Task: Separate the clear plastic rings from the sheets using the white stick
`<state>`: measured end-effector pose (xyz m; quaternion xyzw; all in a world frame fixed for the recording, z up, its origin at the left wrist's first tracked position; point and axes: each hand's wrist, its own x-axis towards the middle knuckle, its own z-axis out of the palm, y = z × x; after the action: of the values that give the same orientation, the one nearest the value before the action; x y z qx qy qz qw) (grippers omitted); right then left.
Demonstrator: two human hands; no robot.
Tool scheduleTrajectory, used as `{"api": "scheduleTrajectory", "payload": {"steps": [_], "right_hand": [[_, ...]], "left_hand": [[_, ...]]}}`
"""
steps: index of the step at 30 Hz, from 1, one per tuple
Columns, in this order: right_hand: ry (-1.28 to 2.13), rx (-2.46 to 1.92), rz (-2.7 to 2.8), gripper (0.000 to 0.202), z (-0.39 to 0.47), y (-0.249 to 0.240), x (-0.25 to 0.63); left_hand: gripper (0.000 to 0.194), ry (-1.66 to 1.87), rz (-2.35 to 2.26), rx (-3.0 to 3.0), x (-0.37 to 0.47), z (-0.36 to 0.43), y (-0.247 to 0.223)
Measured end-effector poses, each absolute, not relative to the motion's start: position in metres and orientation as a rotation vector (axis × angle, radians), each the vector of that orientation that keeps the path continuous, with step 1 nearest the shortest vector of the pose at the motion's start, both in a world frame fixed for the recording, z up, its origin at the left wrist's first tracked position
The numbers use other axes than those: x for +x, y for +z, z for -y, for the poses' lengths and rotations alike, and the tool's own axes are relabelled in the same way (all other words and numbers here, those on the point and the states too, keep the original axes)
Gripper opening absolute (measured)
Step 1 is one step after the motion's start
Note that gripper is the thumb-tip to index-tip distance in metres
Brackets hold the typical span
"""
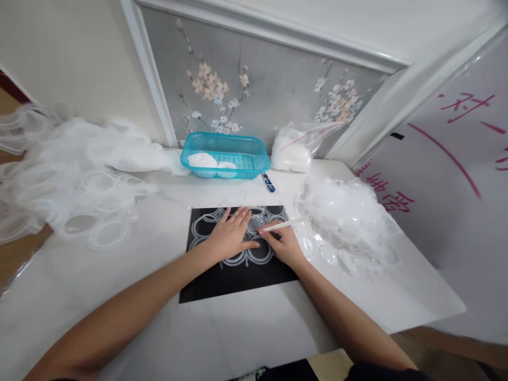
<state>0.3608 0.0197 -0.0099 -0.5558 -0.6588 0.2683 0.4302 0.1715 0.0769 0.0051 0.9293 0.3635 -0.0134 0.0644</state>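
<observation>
Sheer ringed piece (260, 260): pale, looped, laid out on the upper part of the black sheet (206, 286), partly covered by both hands.
Black sheet: flat on the white bench (238, 333), in front of the person, its near part bare.
Left hand (231, 234): palm down across the ringed piece, fingers spread, thumb out to the right; grip wide, nothing seen held in it.
Right hand (282, 244): at the right part of the sheet; grip narrow, pinching a slim white stick (283, 224), whose inner end lies near a ring. Whether it touches cannot be told.
Left pile (91, 185): sheer white rings, heaped at bench left.
Right pile (349, 217): glossy, see-through material, just beyond the right hand.
Blue basket (226, 137): behind the sheet, white pieces inside.
Blue-handled tool (269, 183): just in front of the basket's right end.
Clear bag (292, 156): beside the basket, white contents.
Step in hand: judged to be fine work on one ring, piece steadied by the left.
Next move: seems to call for a flat, unmoving piece and light control of the stick's end.
</observation>
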Motion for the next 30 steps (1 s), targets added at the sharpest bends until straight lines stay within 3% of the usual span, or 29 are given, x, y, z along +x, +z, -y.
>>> {"api": "scheduleTrajectory", "payload": {"steps": [8,30], "right_hand": [[0.695,-1.429,1.635,0.018,-0.019,-0.013,0.363],[0.655,-1.376,1.653,0.020,-0.023,-0.017,0.362]], "left_hand": [[0.105,-0.037,-1.110,2.775,0.165,-0.084,-0.008],[0.097,-0.020,-1.129,2.736,0.163,-0.084,-0.002]]}}
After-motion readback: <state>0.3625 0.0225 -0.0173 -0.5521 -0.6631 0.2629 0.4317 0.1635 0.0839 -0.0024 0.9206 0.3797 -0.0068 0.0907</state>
